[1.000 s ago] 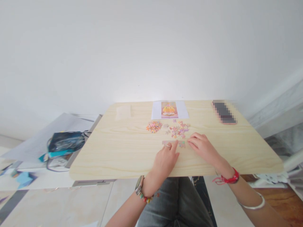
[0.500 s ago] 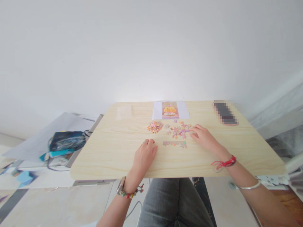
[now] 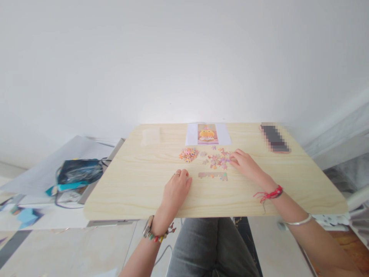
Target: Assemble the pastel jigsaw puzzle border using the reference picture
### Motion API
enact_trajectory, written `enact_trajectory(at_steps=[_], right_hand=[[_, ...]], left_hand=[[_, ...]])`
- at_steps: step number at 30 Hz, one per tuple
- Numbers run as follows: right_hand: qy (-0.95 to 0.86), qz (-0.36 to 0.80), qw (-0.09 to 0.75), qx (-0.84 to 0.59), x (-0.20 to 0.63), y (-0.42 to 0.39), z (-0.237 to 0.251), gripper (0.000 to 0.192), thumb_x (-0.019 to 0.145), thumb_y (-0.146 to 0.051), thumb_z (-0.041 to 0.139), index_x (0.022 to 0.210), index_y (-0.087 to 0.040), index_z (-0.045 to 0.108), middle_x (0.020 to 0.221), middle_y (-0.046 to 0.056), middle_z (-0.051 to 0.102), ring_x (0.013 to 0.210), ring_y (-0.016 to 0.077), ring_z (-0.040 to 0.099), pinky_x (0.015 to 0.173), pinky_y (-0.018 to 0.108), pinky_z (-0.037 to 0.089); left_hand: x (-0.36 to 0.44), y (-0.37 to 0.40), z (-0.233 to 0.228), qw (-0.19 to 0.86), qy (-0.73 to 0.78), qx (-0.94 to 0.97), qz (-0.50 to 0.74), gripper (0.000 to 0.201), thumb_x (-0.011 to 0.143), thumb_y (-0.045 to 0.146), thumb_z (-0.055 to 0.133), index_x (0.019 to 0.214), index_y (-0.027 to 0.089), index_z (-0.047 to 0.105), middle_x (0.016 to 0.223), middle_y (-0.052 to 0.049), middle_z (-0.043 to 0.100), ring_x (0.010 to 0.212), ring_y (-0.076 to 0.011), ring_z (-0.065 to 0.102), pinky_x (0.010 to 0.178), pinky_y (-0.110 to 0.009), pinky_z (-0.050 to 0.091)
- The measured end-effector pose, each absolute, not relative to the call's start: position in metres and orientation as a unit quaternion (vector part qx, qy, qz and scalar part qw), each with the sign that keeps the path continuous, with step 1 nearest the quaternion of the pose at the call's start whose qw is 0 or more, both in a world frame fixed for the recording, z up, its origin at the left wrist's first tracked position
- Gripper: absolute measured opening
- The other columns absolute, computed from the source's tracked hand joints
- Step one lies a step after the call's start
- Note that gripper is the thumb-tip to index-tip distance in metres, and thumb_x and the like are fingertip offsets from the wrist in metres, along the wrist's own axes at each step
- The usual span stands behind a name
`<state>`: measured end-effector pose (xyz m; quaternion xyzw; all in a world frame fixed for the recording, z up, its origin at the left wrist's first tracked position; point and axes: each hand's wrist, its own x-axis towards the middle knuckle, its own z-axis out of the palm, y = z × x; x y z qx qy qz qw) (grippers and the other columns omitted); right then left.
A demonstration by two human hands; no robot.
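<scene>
Wooden table (image 3: 138, 192) seen from above. Beyond both hands lies a reference picture (image 3: 206, 134); well beyond the right hand (image 3: 244, 164), a blurred phone (image 3: 274, 137). A tight pile of pieces (image 3: 188, 154) sits just beyond the left hand (image 3: 176, 187). The scattered puzzle pieces (image 3: 216, 159) lie at the right hand's fingertips, which touch their edge with fingers loosely extended; whether they pinch a piece cannot be told. An assembled strip (image 3: 212, 176) lies between the hands. The left hand rests on the table, fingers curled, holding nothing.
</scene>
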<state>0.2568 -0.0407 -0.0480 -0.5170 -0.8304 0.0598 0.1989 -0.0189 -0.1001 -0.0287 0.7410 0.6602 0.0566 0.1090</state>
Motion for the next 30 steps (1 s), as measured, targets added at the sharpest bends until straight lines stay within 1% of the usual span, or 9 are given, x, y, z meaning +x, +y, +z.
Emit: enact_trajectory(at_steps=[4, 11, 15, 22, 30], right_hand=[[-0.832, 0.058, 0.188, -0.519, 0.256, -0.042, -0.046, 0.01, 0.084, -0.018, 0.048, 0.08, -0.017, 0.057, 0.084, 0.005, 0.057, 0.076, 0.0175, 0.056, 0.071, 0.03, 0.043], [-0.836, 0.018, 0.161, -0.525, 0.264, -0.057, -0.046, 0.013, 0.086, -0.02, 0.046, 0.079, -0.016, 0.056, 0.083, 0.006, 0.057, 0.079, 0.0195, 0.056, 0.072, 0.033, 0.041], [-0.842, -0.005, 0.156, -0.516, 0.265, -0.065, -0.043, 0.011, 0.086, -0.02, 0.046, 0.082, -0.017, 0.056, 0.083, 0.007, 0.057, 0.081, 0.0203, 0.056, 0.071, 0.033, 0.04], [-0.872, 0.0, 0.165, -0.461, 0.254, -0.081, -0.033, 0.008, 0.087, -0.018, 0.047, 0.083, -0.018, 0.054, 0.087, 0.005, 0.058, 0.083, 0.0192, 0.055, 0.073, 0.033, 0.039], [-0.867, -0.01, 0.137, -0.479, 0.258, -0.07, -0.044, 0.01, 0.085, -0.018, 0.048, 0.08, -0.017, 0.056, 0.086, 0.006, 0.059, 0.081, 0.0197, 0.056, 0.071, 0.034, 0.04]], left_hand=[[-0.019, -0.1, -0.029, 0.108, 0.661, 0.74, 0.057, 0.013, 0.089, 0.023, 0.039, 0.093, 0.018, 0.05, 0.092, -0.006, 0.059, 0.083, -0.018, 0.059, 0.068, -0.027, 0.044], [-0.02, -0.1, -0.03, 0.108, 0.655, 0.745, 0.063, 0.012, 0.089, 0.023, 0.04, 0.092, 0.018, 0.05, 0.092, -0.006, 0.059, 0.082, -0.0181, 0.06, 0.066, -0.027, 0.043], [-0.021, -0.1, -0.031, 0.106, 0.652, 0.747, 0.068, 0.012, 0.088, 0.022, 0.039, 0.092, 0.018, 0.05, 0.091, -0.005, 0.059, 0.082, -0.0176, 0.059, 0.068, -0.027, 0.043], [-0.021, -0.1, -0.03, 0.112, 0.653, 0.747, 0.063, 0.013, 0.088, 0.022, 0.04, 0.093, 0.018, 0.051, 0.091, -0.006, 0.059, 0.084, -0.0179, 0.059, 0.069, -0.027, 0.044], [-0.022, -0.1, -0.029, 0.111, 0.656, 0.744, 0.059, 0.014, 0.089, 0.023, 0.039, 0.094, 0.018, 0.051, 0.093, -0.006, 0.059, 0.083, -0.0179, 0.059, 0.068, -0.027, 0.043]])
